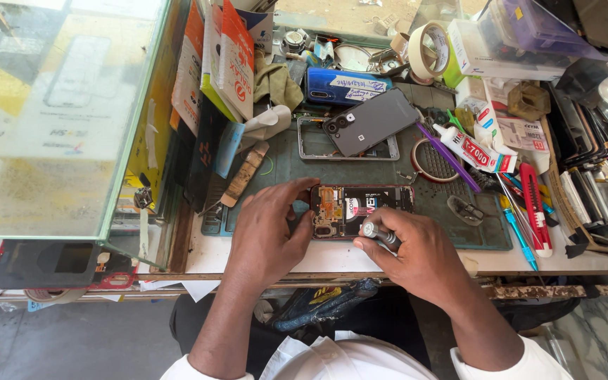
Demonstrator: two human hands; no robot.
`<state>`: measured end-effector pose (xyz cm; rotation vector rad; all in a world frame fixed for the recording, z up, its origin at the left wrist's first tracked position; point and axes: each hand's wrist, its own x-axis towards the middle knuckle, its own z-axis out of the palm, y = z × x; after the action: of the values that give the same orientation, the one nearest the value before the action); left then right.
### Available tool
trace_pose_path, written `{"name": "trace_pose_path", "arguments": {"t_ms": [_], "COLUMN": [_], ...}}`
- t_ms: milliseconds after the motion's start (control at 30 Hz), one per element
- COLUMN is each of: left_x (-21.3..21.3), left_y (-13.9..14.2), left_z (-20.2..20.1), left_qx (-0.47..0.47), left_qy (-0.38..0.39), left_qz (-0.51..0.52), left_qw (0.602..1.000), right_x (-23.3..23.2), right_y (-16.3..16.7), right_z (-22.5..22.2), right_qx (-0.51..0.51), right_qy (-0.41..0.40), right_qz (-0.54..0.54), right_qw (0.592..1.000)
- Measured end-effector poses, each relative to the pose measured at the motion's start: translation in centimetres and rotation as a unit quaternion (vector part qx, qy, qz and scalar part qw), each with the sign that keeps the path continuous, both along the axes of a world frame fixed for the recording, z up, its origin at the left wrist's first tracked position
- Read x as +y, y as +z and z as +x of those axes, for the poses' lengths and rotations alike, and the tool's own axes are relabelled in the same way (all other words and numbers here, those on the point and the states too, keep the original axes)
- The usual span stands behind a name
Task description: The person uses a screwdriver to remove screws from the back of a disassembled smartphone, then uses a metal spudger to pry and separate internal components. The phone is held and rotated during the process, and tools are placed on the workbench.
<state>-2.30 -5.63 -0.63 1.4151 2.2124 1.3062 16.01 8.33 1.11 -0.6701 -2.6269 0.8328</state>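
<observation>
The opened phone shows bare metal shields and a copper-toned flex, and the screwdriver has a knurled, shiny metal grip. Further back, the dark back cover looks matt plastic on a dull rubbery green mat. At left, the glass case is glossy.

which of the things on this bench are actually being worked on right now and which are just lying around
In use: opened phone, steadied by the left hand; screwdriver in the right hand.

Lying about: grey back cover, blue phone, glue tube, tape roll, red cutter.

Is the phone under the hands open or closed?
Open. The phone shows its bare insides, and its dark back cover lies apart, further up the mat.
</observation>
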Motion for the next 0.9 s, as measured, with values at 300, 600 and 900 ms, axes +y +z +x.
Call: {"name": "trace_pose_path", "arguments": {"t_ms": [300,600,900], "left_x": [-0.2,-0.4,-0.4], "left_y": [0.6,0.5,0.6], "left_z": [0.3,0.3,0.4], "left_qx": [-0.022,-0.025,-0.048], "left_qy": [-0.003,-0.018,-0.015], "left_qz": [-0.004,0.036,0.015], "left_qw": [1.000,0.999,0.999], "right_x": [0.7,1.6,1.9], "right_y": [1.7,2.5,2.4], "right_z": [-0.2,0.1,0.1], "right_qx": [0.025,0.070,0.086], "right_qy": [-0.019,-0.015,0.002], "right_qz": [0.024,0.052,0.073], "right_qw": [0.999,0.996,0.994]}}
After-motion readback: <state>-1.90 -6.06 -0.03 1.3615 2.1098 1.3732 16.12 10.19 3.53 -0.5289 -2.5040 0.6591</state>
